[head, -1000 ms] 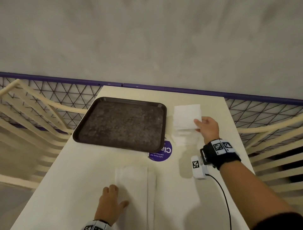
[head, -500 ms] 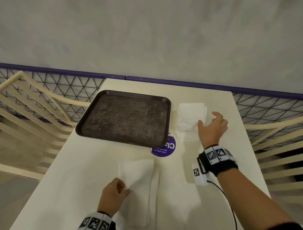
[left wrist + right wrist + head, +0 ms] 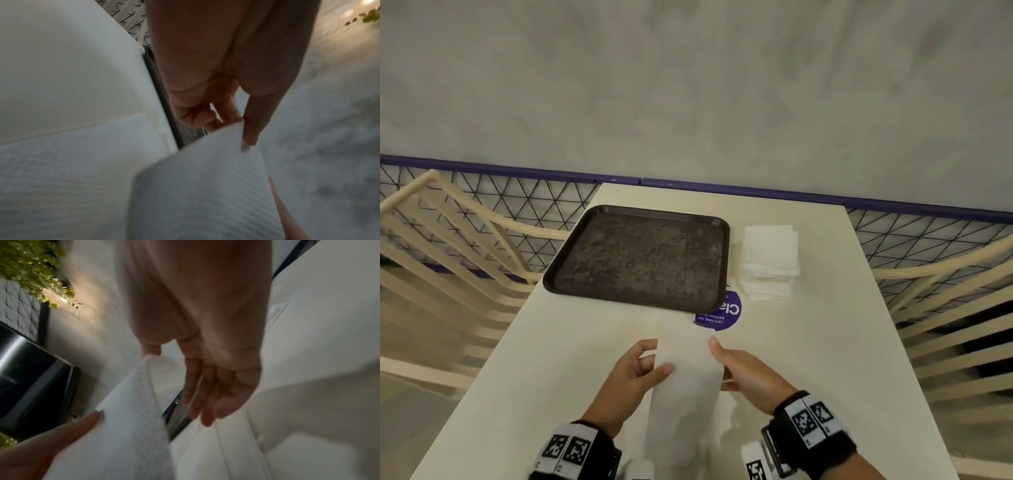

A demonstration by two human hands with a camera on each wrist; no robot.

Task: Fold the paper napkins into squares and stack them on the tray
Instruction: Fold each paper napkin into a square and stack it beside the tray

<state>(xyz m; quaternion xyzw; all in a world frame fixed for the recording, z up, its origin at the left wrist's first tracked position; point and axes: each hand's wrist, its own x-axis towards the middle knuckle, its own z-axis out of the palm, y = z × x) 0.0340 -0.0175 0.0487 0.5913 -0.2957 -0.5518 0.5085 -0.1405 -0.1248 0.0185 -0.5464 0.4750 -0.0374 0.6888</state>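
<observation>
A long white napkin (image 3: 685, 383) lies lengthwise at the near middle of the table, its far end raised off the surface. My left hand (image 3: 635, 371) pinches its left edge, thumb on top and fingers curled beneath; the left wrist view shows that pinch on the lifted flap (image 3: 205, 186). My right hand (image 3: 743, 373) holds the right edge, thumb along the paper (image 3: 131, 402) and fingers nearly straight below. The dark brown tray (image 3: 558, 274) sits beyond, with nothing on it. A stack of white napkins (image 3: 770, 260) lies to the tray's right.
A round purple sticker (image 3: 724, 313) shows on the cream table (image 3: 825, 342) between the tray and the held napkin. Cream slatted chairs (image 3: 448, 260) and a black wire fence (image 3: 517, 195) flank the table. A grey wall stands behind.
My right hand left the napkin stack and came back to the near napkin's right edge. My left hand went from lying on that napkin to pinching it, and its far end rose.
</observation>
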